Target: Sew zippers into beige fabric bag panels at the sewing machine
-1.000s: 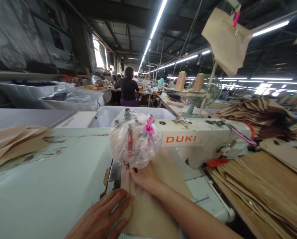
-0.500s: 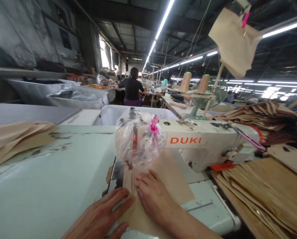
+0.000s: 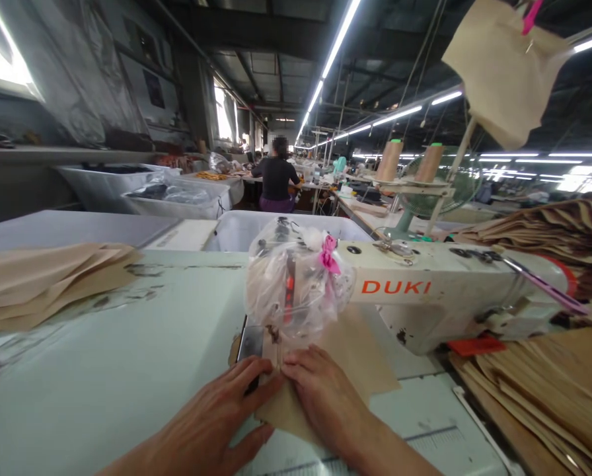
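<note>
A tan fabric piece (image 3: pixel 360 360) lies on the bed of a white DUKI sewing machine (image 3: pixel 425 297), running under the needle end, which is wrapped in a clear plastic bag (image 3: pixel 296 287) tied with pink ribbon. My left hand (image 3: pixel 221 413) lies flat with fingers stretched out on the fabric's left edge, fingertips near the needle plate. My right hand (image 3: pixel 326 396) presses flat on the fabric just right of it, fingers extended toward the needle. The two hands nearly touch at the fingertips.
A stack of tan pieces (image 3: pixel 43 281) sits at the left on the pale green table (image 3: pixel 108 370). More stacked pieces (image 3: pixel 548 390) lie at the right. White bins (image 3: pixel 236 228) stand behind. A person (image 3: pixel 276 182) sits far back. Thread cones (image 3: pixel 389 160) stand above the machine.
The fabric has moved forward under the needle, so less of it shows near me. Both hands have slid forward with it and come closer together. My view has shifted left.
</note>
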The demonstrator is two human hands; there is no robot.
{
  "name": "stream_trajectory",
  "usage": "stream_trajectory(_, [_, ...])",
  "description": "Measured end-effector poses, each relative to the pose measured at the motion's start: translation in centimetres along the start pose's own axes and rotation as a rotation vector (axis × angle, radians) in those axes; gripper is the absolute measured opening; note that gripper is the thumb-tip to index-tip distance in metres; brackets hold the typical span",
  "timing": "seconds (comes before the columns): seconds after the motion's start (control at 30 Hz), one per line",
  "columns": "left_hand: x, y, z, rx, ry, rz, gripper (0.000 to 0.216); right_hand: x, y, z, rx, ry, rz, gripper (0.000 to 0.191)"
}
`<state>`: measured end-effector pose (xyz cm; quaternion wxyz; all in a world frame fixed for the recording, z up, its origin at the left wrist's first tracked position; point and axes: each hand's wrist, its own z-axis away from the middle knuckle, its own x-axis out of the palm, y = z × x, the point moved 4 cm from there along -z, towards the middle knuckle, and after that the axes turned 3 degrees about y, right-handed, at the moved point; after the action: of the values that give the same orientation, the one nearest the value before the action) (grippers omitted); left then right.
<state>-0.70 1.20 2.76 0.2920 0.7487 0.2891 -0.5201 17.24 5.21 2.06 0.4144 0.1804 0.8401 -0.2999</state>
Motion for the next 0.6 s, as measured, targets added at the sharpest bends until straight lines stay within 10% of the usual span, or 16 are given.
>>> stream_trajectory(0.6, [0.1,-1.6,-2.1,-0.030,0.021,0.038,0.060,-0.8,1.0,-1.3,0.121,-0.092,0.086,0.041])
